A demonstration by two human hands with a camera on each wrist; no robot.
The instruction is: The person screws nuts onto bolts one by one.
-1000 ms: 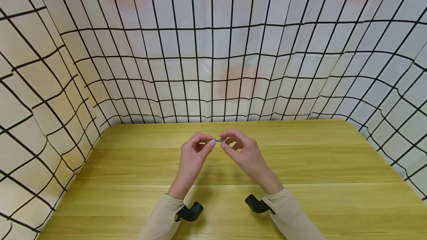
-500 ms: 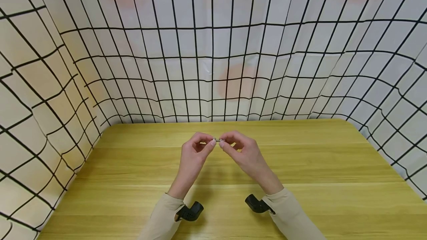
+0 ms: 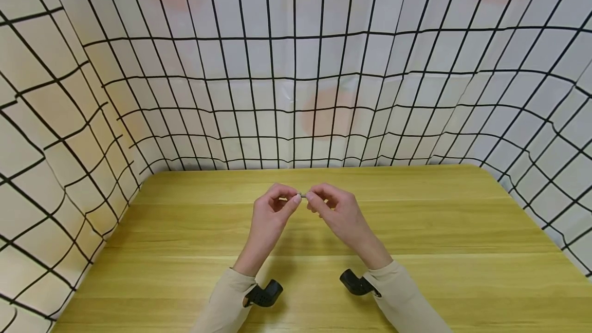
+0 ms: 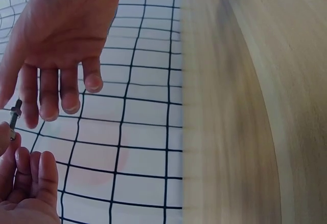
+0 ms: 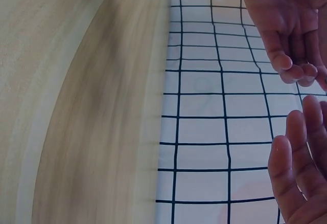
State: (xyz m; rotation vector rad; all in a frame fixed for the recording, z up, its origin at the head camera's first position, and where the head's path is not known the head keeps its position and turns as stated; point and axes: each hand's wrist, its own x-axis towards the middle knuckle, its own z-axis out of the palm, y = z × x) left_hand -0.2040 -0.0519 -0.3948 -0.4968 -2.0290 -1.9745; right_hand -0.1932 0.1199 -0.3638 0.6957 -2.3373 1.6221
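A small metal bolt (image 3: 302, 196) lies roughly level between both hands, above the table. My left hand (image 3: 270, 215) pinches its head end between thumb and index finger. In the left wrist view a nut (image 4: 16, 110) sits on the shank near the far end. My right hand (image 3: 339, 215) has its thumb and index finger at that nut, the other fingers looser. In the left wrist view the right hand (image 4: 64, 45) is at the top and the left hand (image 4: 30, 193) at the bottom. The right wrist view leaves the bolt hidden.
Beneath the hands spreads a wooden table (image 3: 185, 251). A white sheet with black grid lines (image 3: 259, 91) stands behind it and along both sides. Black wrist-camera mounts (image 3: 265, 294) stick out from the beige sleeves.
The right thumb and index finger were spread around the nut end; they have closed in and the thumb has rolled forward over it. The left hand keeps its pinch, barely shifting.
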